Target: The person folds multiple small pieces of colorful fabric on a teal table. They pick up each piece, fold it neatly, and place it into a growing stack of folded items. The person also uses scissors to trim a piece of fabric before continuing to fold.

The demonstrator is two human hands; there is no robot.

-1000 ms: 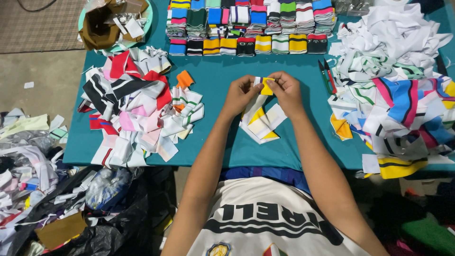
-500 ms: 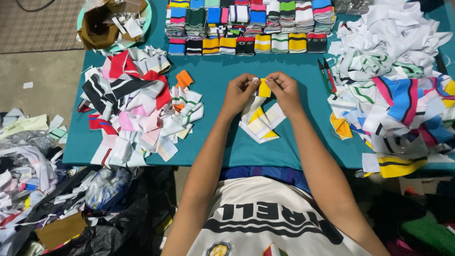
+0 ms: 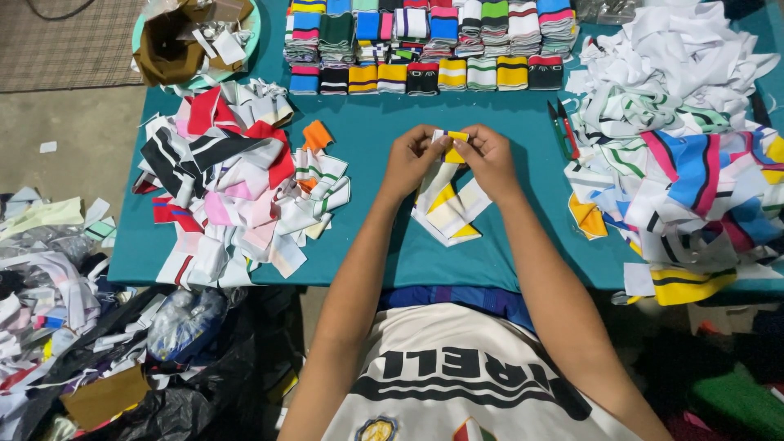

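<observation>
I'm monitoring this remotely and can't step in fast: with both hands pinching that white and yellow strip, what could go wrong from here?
1. The left hand and right hand pinch the white and yellow strip only at its top end; it could slip and drop onto the small stack beneath.
2. The loose pile by the left forearm might get swept off the teal table.
3. The snips lie near the right hand; a sideways reach might catch them.

— What surrounds the work surface?
— A table under a teal cloth [image 3: 506,261] stands on a bare concrete floor [image 3: 73,155], evenly lit.

— And at the edges?
— A checked woven mat [image 3: 77,45] lies top left; black plastic bags [image 3: 204,384] and fabric offcuts [image 3: 41,286] crowd the floor lower left.
</observation>
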